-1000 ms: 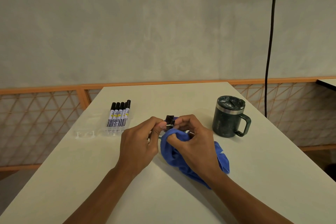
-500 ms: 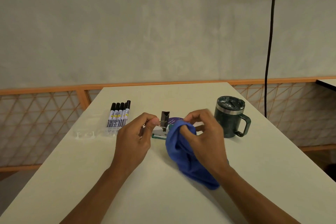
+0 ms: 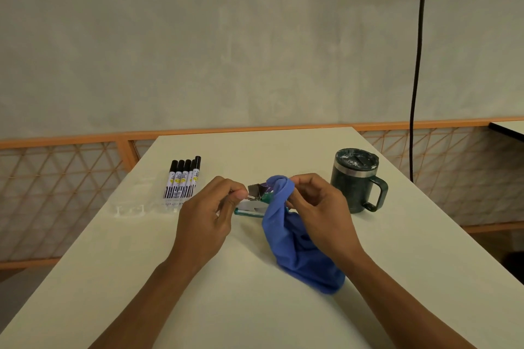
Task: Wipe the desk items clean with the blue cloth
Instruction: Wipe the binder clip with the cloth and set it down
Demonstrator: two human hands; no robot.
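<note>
My left hand (image 3: pixel 208 215) pinches a small black binder clip (image 3: pixel 255 193) by its metal handle, held above the white desk (image 3: pixel 283 306). My right hand (image 3: pixel 317 207) grips the blue cloth (image 3: pixel 295 244), whose bunched top sits against the clip's right side while the rest hangs down to the desk. Under the clip lies a green and white item (image 3: pixel 249 210), partly hidden by the cloth. Several black markers (image 3: pixel 183 177) lie side by side at the back left. A dark green lidded mug (image 3: pixel 355 178) stands at the right, its handle pointing right.
A clear plastic package (image 3: pixel 136 208) lies in front of the markers near the desk's left edge. An orange lattice railing (image 3: pixel 56 195) runs behind and beside the desk. A black cable (image 3: pixel 416 65) hangs down the wall behind the mug.
The cloth's bunched top has risen from below the clip to its right side. My right hand shifted right and up, and the clip turned in my left fingers.
</note>
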